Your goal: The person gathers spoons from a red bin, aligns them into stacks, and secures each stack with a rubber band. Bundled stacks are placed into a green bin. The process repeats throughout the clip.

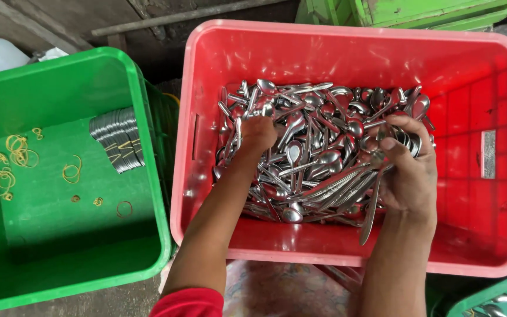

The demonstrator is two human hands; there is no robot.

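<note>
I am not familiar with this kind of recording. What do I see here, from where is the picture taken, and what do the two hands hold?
The single picture comes from a camera on a person's head, looking down at their own bare hands. Both reach into a red crate full of metal spoons. The left hand digs into the pile. The right hand grips a stacked bunch of spoons. Beside it, a green crate holds one bundled spoon stack and loose rubber bands.

Loose heap of shiny steel spoons lay jumbled across red crate floor, several gathered in a stack upright at right
</note>
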